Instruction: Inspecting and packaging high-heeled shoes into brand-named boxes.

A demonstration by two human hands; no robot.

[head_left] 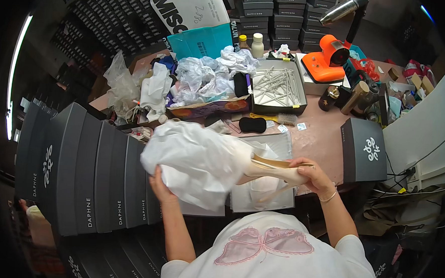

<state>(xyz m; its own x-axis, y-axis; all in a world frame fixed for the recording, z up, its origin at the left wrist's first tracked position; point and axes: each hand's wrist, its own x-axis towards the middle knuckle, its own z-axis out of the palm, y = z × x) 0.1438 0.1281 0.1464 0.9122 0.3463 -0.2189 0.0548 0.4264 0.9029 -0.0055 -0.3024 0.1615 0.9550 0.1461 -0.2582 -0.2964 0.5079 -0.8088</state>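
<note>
My right hand (317, 180) grips a beige shoe (268, 170) by one end, the fingers curled over its edge. The shoe's other end disappears into a large, crumpled white wrap (198, 160), which could be thin paper or a cloth bag. At the lower left of this wrap, my left hand (162, 187) has its fingers closed on it, some of them hidden behind it. A thin strap-like piece hangs blurred under the shoe. Below both lies an open shallow box (239, 203) with white paper in it.
Grey shoe boxes (75, 171) stand in a row at the left, another grey box (363, 149) at the right. Beyond are a carton of crumpled paper (200, 75), a box of white sticks (279, 86), a black sponge (252, 124) and an orange device (324, 64).
</note>
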